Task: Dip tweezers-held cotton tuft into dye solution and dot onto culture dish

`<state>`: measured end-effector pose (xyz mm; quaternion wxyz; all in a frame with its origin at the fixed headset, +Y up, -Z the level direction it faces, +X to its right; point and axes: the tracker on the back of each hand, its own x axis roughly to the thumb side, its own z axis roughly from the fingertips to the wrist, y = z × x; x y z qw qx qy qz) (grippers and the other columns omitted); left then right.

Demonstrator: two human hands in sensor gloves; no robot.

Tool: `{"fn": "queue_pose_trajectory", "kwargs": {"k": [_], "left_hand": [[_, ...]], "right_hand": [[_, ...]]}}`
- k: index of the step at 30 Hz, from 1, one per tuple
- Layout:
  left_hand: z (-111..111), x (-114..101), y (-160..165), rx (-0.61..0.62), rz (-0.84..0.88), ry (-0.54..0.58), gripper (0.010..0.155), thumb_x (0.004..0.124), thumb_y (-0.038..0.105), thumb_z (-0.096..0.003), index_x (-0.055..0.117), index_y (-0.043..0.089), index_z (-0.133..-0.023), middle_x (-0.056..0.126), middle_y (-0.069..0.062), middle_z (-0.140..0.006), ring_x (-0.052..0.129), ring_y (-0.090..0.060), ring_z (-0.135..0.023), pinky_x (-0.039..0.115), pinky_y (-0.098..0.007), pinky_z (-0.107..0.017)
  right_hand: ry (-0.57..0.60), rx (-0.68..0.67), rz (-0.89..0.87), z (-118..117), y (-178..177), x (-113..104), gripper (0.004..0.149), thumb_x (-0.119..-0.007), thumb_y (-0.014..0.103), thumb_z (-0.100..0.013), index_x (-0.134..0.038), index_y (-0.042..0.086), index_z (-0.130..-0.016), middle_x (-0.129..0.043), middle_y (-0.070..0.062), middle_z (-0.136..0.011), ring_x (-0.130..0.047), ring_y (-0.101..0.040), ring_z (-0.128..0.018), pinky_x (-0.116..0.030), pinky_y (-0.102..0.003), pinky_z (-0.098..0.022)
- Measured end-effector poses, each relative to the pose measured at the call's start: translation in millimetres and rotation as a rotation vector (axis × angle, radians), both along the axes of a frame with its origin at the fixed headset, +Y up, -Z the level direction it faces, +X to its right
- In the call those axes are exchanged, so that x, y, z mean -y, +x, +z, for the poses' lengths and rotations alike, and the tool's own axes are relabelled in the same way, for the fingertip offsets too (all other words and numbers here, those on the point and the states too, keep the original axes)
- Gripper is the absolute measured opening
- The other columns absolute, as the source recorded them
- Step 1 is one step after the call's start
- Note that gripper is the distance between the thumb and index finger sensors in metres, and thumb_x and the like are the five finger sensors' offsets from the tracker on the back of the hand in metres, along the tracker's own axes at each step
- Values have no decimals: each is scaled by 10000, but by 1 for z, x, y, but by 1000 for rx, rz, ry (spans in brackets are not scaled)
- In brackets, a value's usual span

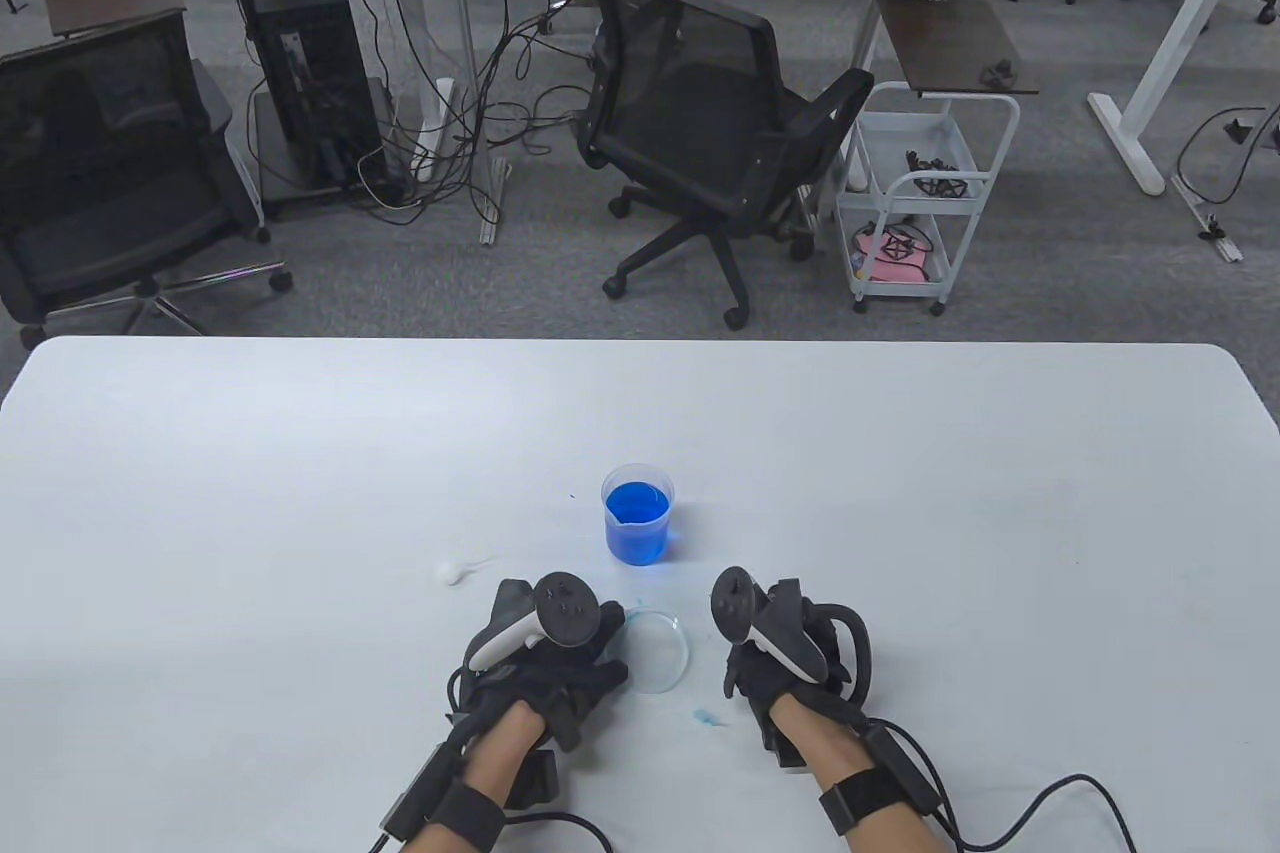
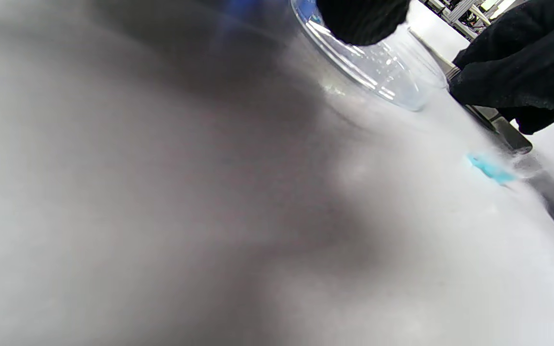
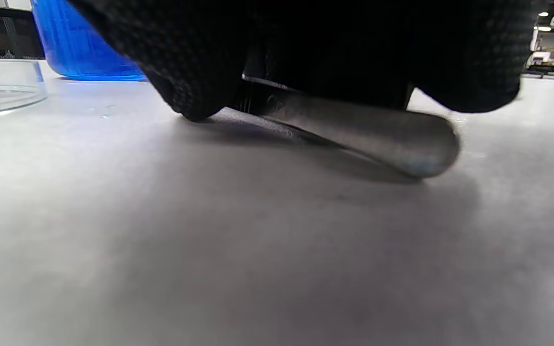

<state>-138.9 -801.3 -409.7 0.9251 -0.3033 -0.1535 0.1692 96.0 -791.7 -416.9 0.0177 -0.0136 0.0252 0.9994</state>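
A clear beaker of blue dye (image 1: 638, 518) stands mid-table. Just in front of it lies the clear culture dish (image 1: 660, 655), between my two hands. My left hand (image 1: 560, 663) rests on the table at the dish's left side, and a fingertip (image 2: 361, 21) touches its rim. My right hand (image 1: 770, 663) lies to the right of the dish, its fingers curled over the metal tweezers (image 3: 354, 129). The tweezers sit low on the table with their rounded rear end sticking out. A blue-stained cotton tuft (image 1: 705, 718) lies on the table between my wrists, apart from the tweezers.
A white cotton tuft (image 1: 455, 571) lies left of the beaker. The white table (image 1: 300, 493) spreads wide on both sides. Beyond its far edge stand office chairs (image 1: 700, 113) and a white cart (image 1: 920, 193). Glove cables trail off at the near edge.
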Motion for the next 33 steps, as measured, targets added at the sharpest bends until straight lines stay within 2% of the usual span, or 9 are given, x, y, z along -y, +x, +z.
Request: {"fn": "queue_pose_trajectory", "kwargs": {"k": [3, 6, 9, 12, 14, 17, 22, 26, 33], "left_hand": [[0, 0, 0, 9, 5, 24, 700, 628, 429, -634, 189, 254, -1150, 45, -208, -1216, 25, -513, -1042, 110, -765, -656], [1, -8, -4, 13, 50, 77, 690, 633, 420, -632, 214, 241, -1150, 110, -239, -1221, 113, -535, -1051, 143, -764, -658], [5, -30, -15, -14, 84, 140, 666, 651, 401, -627, 290, 210, -1154, 176, -244, -1222, 170, -531, -1055, 176, -757, -667], [13, -59, -37, -59, 94, 254, 624, 662, 382, -623, 403, 162, -1146, 279, -251, -1216, 238, -534, -1051, 218, -748, -675], [25, -76, -66, -112, 125, 361, 609, 670, 371, -619, 446, 146, -1139, 308, -254, -1215, 261, -537, -1051, 235, -748, -676], [38, -84, -102, -210, 159, 465, 589, 686, 351, -618, 498, 125, -1128, 334, -255, -1217, 265, -544, -1051, 236, -751, -674], [52, -71, -145, -329, 73, 526, 616, 712, 344, -616, 467, 120, -1134, 286, -255, -1221, 211, -560, -1044, 196, -750, -671], [54, -61, -148, -315, 30, 522, 640, 716, 359, -615, 425, 143, -1144, 232, -235, -1230, 170, -550, -1050, 170, -754, -668], [54, -64, -150, -321, 41, 601, 671, 712, 383, -616, 372, 164, -1151, 163, -229, -1228, 137, -539, -1052, 157, -756, -664]], "right_hand": [[-24, 10, -33, 2, 4, -4, 546, -852, 377, -382, -857, 48, -818, -836, -260, -844, -962, -290, -539, -889, -439, -346], [33, 21, -88, 7, 16, -15, 550, -841, 368, -386, -837, 56, -839, -812, -260, -870, -963, -310, -561, -884, -461, -366], [112, 20, -152, 16, 34, -31, 563, -837, 361, -387, -808, 68, -866, -777, -261, -902, -945, -340, -607, -866, -492, -401], [190, -21, -206, 30, 52, -48, 592, -838, 355, -391, -764, 76, -907, -718, -258, -957, -891, -401, -700, -816, -557, -474], [271, -37, -214, 46, 66, -62, 618, -836, 361, -392, -727, 92, -938, -667, -247, -1001, -824, -439, -788, -753, -609, -541], [337, -29, -212, 58, 78, -71, 628, -828, 353, -397, -698, 112, -962, -614, -234, -1042, -742, -469, -877, -687, -676, -591], [365, 2, -212, 62, 91, -61, 690, -818, 372, -401, -604, 151, -1019, -485, -204, -1112, -569, -513, -983, -555, -765, -633], [295, 14, -191, 56, 94, -46, 726, -799, 399, -405, -537, 178, -1044, -425, -187, -1132, -513, -518, -1005, -509, -783, -644], [241, 30, -156, 54, 94, -35, 760, -789, 437, -401, -499, 174, -1053, -416, -195, -1129, -509, -521, -1003, -495, -788, -644]]}}
